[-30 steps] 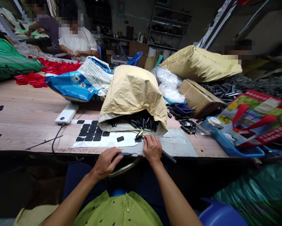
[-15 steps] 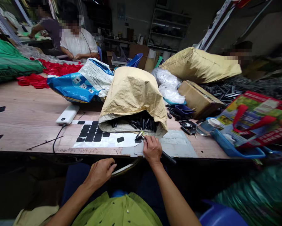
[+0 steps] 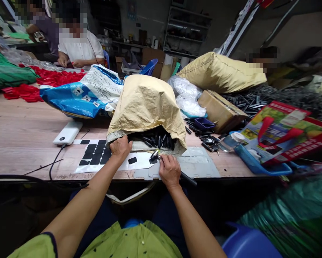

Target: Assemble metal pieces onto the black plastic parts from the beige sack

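My left hand (image 3: pixel 120 147) is at the left corner of the mouth of a tan woven sack (image 3: pixel 147 104), its fingers closed on the rim. Inside the sack's opening lie many slim black pieces (image 3: pixel 159 139). My right hand (image 3: pixel 170 170) is wrapped round a small hammer (image 3: pixel 188 178) with a shiny metal head and a black grip. The hammer head is over the white sheet, just in front of the sack. Black rounded-square stickers (image 3: pixel 96 154) stand in rows on the sheet (image 3: pixel 142 163), with a single one (image 3: pixel 132 160) apart from them.
A white power bank (image 3: pixel 68 132) with a cable lies at left, near a blue-and-white bag (image 3: pixel 82 93) and red pieces (image 3: pixel 23 92). At right are loose black parts, a wooden box (image 3: pixel 221 109), a clear jar (image 3: pixel 230 141) and a blue tray (image 3: pixel 260 163). Co-workers sit across the table.
My left hand has gone from below the table edge up to the sack's mouth. The right hand keeps its hold on the hammer. The view has shifted slightly to the right.
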The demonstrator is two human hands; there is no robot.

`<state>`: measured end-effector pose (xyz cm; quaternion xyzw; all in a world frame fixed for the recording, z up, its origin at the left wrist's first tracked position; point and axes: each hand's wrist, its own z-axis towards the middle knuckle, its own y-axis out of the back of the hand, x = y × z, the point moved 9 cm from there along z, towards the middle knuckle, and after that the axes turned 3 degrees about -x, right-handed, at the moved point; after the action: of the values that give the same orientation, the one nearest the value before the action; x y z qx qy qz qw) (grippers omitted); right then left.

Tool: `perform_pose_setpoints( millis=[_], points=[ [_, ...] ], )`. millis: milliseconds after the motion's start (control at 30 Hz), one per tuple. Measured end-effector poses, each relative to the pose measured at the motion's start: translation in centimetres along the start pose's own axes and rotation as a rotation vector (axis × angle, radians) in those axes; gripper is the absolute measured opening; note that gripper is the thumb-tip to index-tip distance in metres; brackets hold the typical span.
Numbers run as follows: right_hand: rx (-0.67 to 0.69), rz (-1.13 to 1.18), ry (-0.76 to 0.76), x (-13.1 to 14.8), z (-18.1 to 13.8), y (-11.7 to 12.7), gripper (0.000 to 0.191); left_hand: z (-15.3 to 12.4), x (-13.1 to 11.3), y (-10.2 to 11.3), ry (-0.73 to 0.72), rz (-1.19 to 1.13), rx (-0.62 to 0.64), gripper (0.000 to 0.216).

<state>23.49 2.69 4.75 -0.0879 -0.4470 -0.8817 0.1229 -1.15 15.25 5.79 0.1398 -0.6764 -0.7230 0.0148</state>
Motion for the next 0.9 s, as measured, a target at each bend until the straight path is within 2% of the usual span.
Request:
perform_pose_setpoints(
  millis=[167, 267, 367, 500, 567, 667, 733, 900],
  points=[
    [-0.003, -0.001, -0.003, 0.1, 0.0, 0.1, 0.021, -0.3, 0.5, -0.6, -0.002, -0.017, 0.047, 0.039],
    [-0.011, 0.0, -0.002, 0.1, 0.0, 0.1, 0.021, -1.3, 1.3, -0.1, -0.037, -0.092, 0.047, 0.036],
    [-0.01, -0.004, -0.002, 0.0, 0.0, 0.0, 0.021, -3.3, 0.8, 0.0, -0.192, -0.222, 0.089, 0.033],
    [-0.01, -0.015, -0.002, 0.0, -0.1, 0.0, 0.02, -7.0, -1.1, -2.1, -0.467, -0.361, 0.277, 0.028],
    [-0.012, -0.022, -0.001, 0.0, -0.2, 0.0, 0.02, -7.8, -1.4, -2.8, -0.507, -0.412, 0.251, 0.027],
    [-0.011, -0.029, 0.005, 0.1, -0.1, 0.0, 0.02, -8.2, -1.5, -2.9, -0.57, -0.476, 0.092, 0.025],
    [-0.004, -0.035, 0.006, 0.1, 0.0, 0.0, 0.02, -8.3, -1.5, -3.1, -0.607, -0.516, 0.035, 0.025],
    [0.047, 0.013, 0.004, -0.1, 0.4, 0.0, 0.021, -7.7, -1.1, -3.7, -0.579, -0.567, 0.058, 0.022]
  ],
)
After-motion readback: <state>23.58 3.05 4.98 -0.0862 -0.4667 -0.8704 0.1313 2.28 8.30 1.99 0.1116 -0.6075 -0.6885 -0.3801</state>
